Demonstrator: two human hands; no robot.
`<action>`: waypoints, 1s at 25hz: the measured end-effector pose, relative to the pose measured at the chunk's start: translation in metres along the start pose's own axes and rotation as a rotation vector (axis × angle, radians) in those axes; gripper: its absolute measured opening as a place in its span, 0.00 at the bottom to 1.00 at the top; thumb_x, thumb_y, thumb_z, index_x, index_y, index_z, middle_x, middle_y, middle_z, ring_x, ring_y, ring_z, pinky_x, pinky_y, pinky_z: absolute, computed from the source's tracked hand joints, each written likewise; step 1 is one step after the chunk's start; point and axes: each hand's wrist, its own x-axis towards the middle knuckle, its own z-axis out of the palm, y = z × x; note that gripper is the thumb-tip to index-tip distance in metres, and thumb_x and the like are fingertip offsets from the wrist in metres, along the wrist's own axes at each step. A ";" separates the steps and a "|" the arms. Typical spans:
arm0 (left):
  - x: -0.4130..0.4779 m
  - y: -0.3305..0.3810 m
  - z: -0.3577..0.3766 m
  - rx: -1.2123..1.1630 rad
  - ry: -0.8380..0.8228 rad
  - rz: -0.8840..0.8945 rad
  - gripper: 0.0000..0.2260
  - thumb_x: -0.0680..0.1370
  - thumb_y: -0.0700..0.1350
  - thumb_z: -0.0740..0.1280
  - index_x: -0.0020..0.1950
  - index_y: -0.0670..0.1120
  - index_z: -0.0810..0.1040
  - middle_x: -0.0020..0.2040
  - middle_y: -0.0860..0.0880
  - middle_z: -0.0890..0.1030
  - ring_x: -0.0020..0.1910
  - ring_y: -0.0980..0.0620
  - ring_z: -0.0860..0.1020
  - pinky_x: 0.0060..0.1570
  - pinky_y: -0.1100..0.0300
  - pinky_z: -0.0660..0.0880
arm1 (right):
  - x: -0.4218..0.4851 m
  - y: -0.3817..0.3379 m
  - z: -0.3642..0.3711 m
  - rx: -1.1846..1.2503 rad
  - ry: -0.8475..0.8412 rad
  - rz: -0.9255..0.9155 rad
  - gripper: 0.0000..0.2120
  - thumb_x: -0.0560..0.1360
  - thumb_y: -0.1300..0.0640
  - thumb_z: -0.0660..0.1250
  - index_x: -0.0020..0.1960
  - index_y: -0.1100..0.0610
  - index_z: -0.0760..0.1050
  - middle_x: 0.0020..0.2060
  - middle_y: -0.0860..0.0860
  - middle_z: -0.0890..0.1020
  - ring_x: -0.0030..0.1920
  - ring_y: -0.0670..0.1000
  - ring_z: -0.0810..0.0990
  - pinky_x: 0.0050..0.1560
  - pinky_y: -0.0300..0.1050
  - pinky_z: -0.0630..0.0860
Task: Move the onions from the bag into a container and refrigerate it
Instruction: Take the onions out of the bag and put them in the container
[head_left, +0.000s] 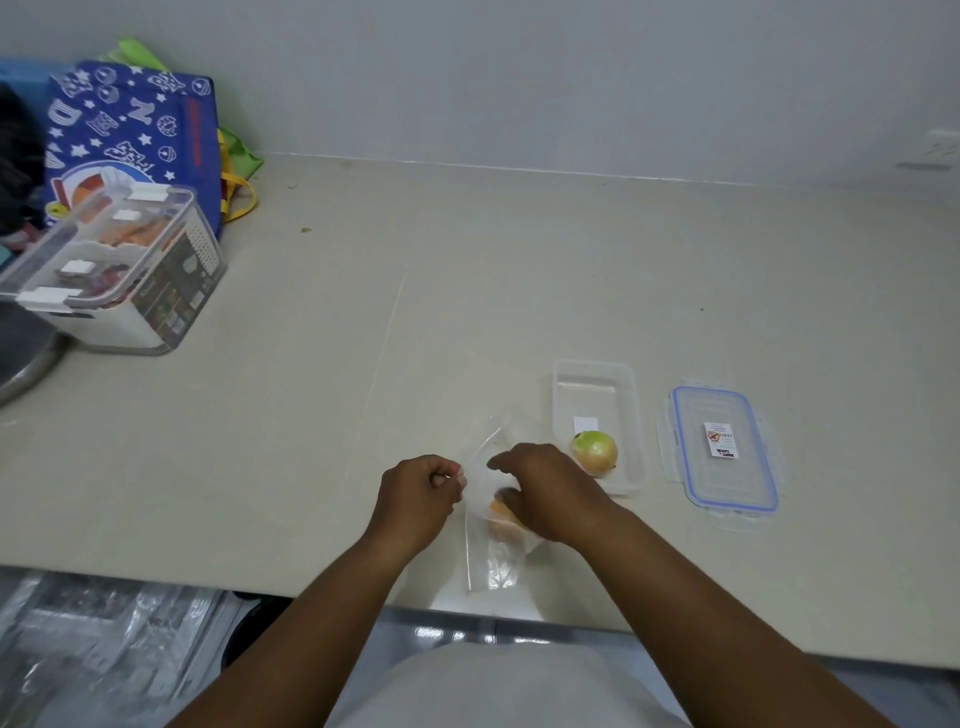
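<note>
A clear plastic bag (493, 564) lies on the beige counter near its front edge, with an orange-brown onion (505, 524) showing inside. My left hand (418, 499) pinches the bag's left edge at the mouth. My right hand (545, 491) reaches into the bag's mouth, its fingers curled over the onion. Just to the right stands an open clear rectangular container (597, 379) holding one yellow-green onion (595, 451) at its near end. The container's lid (724, 447), clear with a blue seal, lies flat further right.
A large clear storage box (119, 275) with food and white clips stands at the back left, in front of a blue patterned bag (130, 124). A metal bowl's rim (26, 364) shows at the left edge. The counter (467, 286) ends close to my body.
</note>
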 end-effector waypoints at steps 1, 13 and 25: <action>0.000 0.000 0.001 0.000 -0.003 0.004 0.03 0.75 0.43 0.70 0.44 0.49 0.83 0.36 0.49 0.84 0.28 0.61 0.79 0.30 0.69 0.73 | 0.010 0.000 0.005 -0.106 -0.167 0.075 0.22 0.75 0.54 0.67 0.69 0.51 0.72 0.64 0.53 0.77 0.64 0.54 0.75 0.61 0.48 0.73; 0.000 -0.001 0.002 -0.016 0.008 -0.008 0.03 0.75 0.41 0.69 0.44 0.46 0.83 0.35 0.48 0.83 0.26 0.63 0.78 0.28 0.70 0.72 | -0.007 0.010 -0.030 0.024 0.113 -0.108 0.22 0.68 0.45 0.72 0.60 0.50 0.76 0.54 0.49 0.81 0.53 0.49 0.79 0.53 0.44 0.76; 0.001 -0.002 0.001 -0.020 0.010 -0.027 0.04 0.74 0.41 0.70 0.42 0.49 0.83 0.34 0.47 0.83 0.25 0.62 0.78 0.27 0.65 0.74 | 0.069 0.126 -0.032 0.059 0.228 0.503 0.14 0.72 0.51 0.67 0.55 0.54 0.74 0.53 0.57 0.80 0.49 0.58 0.76 0.42 0.45 0.69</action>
